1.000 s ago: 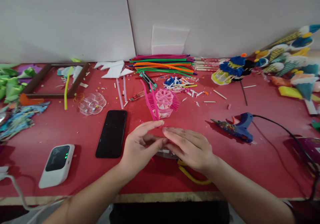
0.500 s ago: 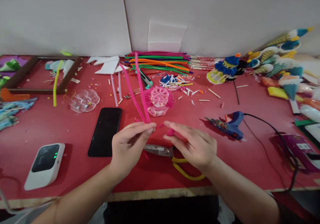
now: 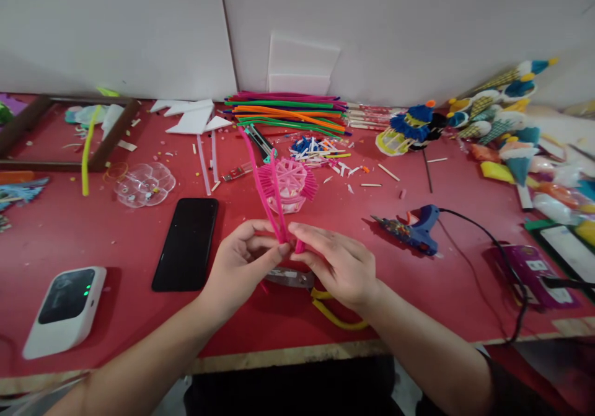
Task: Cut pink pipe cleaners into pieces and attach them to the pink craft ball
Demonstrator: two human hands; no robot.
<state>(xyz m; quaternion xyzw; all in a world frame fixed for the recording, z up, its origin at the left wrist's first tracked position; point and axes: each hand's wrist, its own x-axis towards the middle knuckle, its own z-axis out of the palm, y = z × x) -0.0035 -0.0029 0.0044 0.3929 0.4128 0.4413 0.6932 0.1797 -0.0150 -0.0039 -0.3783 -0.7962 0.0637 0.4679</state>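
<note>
My left hand (image 3: 237,267) pinches long pink pipe cleaners (image 3: 259,188) between thumb and fingers, their free ends rising away from me. Close beside it, my right hand (image 3: 341,264) grips a short pink pipe cleaner piece (image 3: 300,246) between thumb and forefinger. The fingertips of both hands nearly meet, hiding how the pink lengths join. Beyond them stands a small pink wheel-like craft piece (image 3: 294,180) with a fringed edge, partly crossed by the strands. Under my hands lie scissors (image 3: 341,320) with yellow handles, their blades partly covered.
A blue glue gun (image 3: 413,233) with a black cord lies to the right. Left are a black phone (image 3: 186,245) and a white device (image 3: 65,310). Coloured pipe cleaners (image 3: 288,112), a cutter (image 3: 260,142) and scraps sit at the back. Cone-shaped crafts (image 3: 493,112) pile up far right.
My hands have come closer together, closing the gap between the pink pieces. The upright pipe cleaners have shifted, one now crossing the wheel-like piece. The whole view has moved slightly.
</note>
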